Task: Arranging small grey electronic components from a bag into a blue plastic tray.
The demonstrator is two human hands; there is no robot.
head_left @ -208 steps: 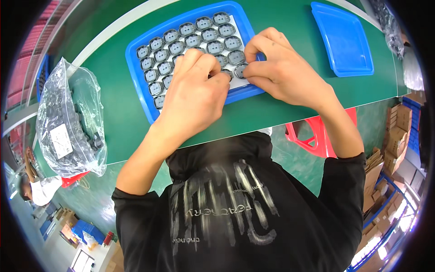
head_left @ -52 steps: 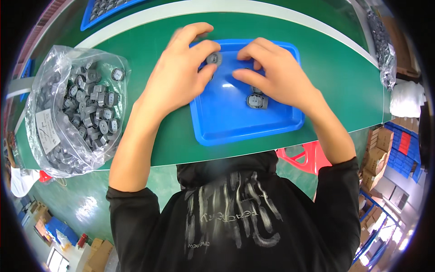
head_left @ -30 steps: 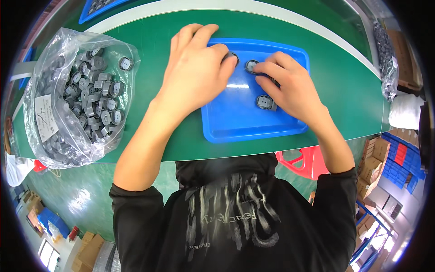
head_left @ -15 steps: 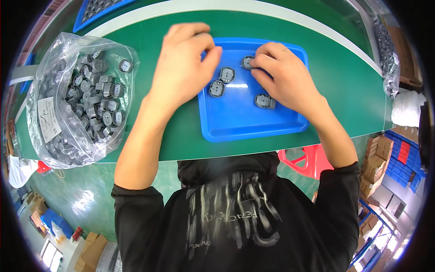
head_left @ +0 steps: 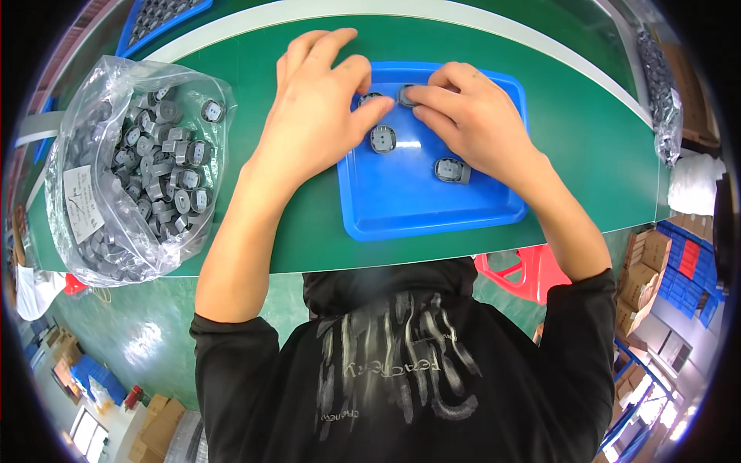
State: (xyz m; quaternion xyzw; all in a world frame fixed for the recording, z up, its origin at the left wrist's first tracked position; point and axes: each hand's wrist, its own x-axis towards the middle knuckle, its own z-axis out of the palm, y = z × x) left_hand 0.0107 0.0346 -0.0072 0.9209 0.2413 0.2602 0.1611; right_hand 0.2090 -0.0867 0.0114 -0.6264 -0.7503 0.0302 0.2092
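Note:
A shallow blue tray (head_left: 432, 208) lies on the green table in front of me. Several small round grey parts sit in it: one near the middle (head_left: 382, 139), one to the right (head_left: 451, 170), and two at the far left corner. My left hand (head_left: 316, 116) rests flat over the tray's left rim, fingers apart, its thumb beside a far-corner part (head_left: 369, 99). My right hand (head_left: 471, 123) reaches in from the right, and its fingertips pinch the other far-corner part (head_left: 407, 94).
An open clear plastic bag (head_left: 139, 170) full of the same grey parts sits at the left. A second blue tray (head_left: 162, 11) filled with parts lies at the far left edge. Another bag (head_left: 664, 85) is at the right. A red stool (head_left: 525, 270) and cardboard boxes stand below the table.
The filled tray has gone to the far left and this tray lies before me. More grey parts lie in it than a second ago. Both hands have gathered at its far left corner.

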